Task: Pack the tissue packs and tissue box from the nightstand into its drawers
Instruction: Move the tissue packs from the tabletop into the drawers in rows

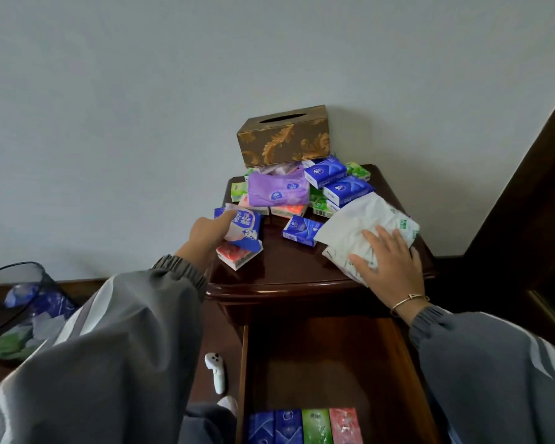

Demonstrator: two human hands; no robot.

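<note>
A brown tissue box with gold leaves sits atop a heap of small tissue packs at the back of the dark wooden nightstand. A purple pack and blue packs lie in the heap. My left hand grips a blue-and-white tissue pack above a red pack. My right hand lies flat on a large white tissue pack at the nightstand's right front. The open drawer below holds a row of blue, green and red packs at its near end.
A black mesh waste bin with wrappers stands on the floor at left. A white controller lies on the floor beside the drawer. Dark wooden furniture rises at right, and a pale wall is behind.
</note>
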